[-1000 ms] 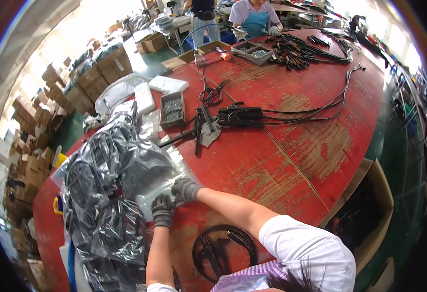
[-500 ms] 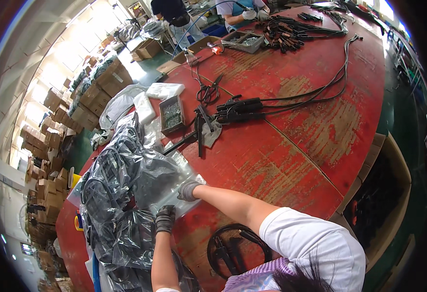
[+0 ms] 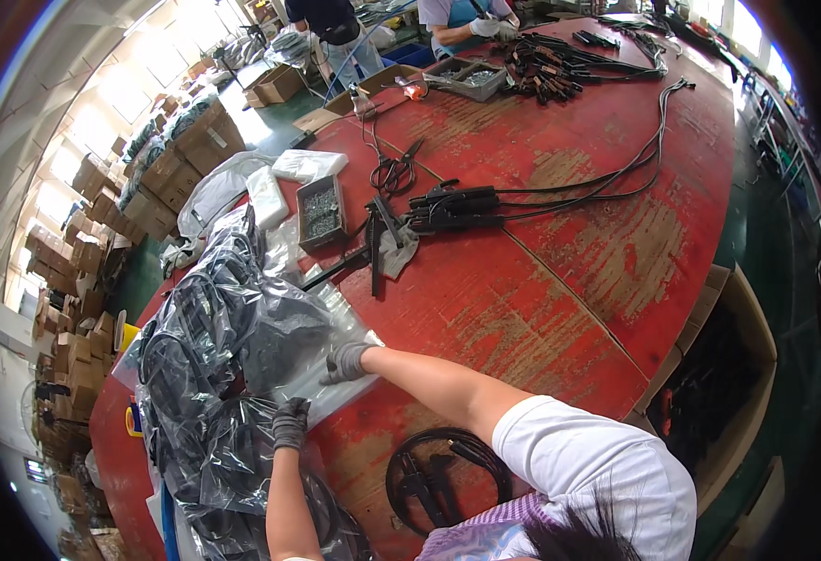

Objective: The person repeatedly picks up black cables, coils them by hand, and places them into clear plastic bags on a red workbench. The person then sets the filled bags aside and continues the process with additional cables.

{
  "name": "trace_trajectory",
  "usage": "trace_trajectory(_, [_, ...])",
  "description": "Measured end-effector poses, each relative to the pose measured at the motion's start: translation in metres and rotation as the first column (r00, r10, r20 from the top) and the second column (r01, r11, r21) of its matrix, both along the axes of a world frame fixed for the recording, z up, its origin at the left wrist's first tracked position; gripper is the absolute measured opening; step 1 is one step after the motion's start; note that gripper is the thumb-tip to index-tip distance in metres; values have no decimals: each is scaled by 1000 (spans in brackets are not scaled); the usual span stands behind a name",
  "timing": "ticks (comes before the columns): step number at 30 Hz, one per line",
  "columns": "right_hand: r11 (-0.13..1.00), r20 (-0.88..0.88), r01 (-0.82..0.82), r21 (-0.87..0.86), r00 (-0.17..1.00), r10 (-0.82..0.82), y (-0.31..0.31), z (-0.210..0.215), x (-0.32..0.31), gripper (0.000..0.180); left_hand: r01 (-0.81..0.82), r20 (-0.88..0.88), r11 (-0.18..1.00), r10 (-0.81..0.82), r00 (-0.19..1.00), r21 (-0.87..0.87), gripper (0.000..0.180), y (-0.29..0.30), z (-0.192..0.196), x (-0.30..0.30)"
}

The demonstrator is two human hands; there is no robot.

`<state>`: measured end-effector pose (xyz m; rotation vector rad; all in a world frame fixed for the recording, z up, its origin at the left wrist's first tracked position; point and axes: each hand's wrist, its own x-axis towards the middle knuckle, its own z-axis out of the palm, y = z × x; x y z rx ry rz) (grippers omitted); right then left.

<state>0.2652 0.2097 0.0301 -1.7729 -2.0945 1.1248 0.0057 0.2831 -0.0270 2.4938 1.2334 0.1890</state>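
Note:
My left hand (image 3: 290, 423), in a grey glove, is closed at the near edge of a clear plastic bag (image 3: 328, 396). Further right, my right hand (image 3: 344, 363), gloved the same way, pinches that bag's right part; its fingertips are partly hidden. Under and beside my hands lies a heap of bagged black cables (image 3: 209, 346) along the table's left side. A coiled black cable with a dark handle (image 3: 424, 486) rests unbagged on the red table (image 3: 485, 341), just in front of my body.
Beyond my hands are a tray of small metal parts (image 3: 322, 213), stacked clear bags (image 3: 309, 165), scissors (image 3: 396, 170) and black clamp-like holders with cables (image 3: 457, 206). An open carton (image 3: 719, 393) stands at the right. Two people work at the far end, near another parts tray (image 3: 471, 79).
Both hands have shifted slightly left with the view. The right hand's fingers have moved along the bag, and the left hand stays at its near edge.

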Motion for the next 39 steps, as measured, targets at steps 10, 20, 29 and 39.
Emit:
trace_trajectory(10, [855, 217, 221, 469, 910, -354, -22, -34, -12, 17, -60, -24, 984, 65, 998, 169, 19, -15, 32, 23])
trace_trajectory(20, [695, -3, 244, 677, 945, -328, -25, 4, -12, 20, -98, 332, 839, -102, 938, 535, 20, -19, 0, -2])
trace_trajectory(29, [759, 478, 49, 650, 750, -458, 15, -42, -36, 29, 67, 215, 849, -208, 954, 525, 6, -29, 38, 22])
trace_trajectory(39, [876, 686, 68, 478, 595, -420, -53, -19, 21, 24, -194, -336, 935, 292, 895, 296, 31, -63, 42, 46])
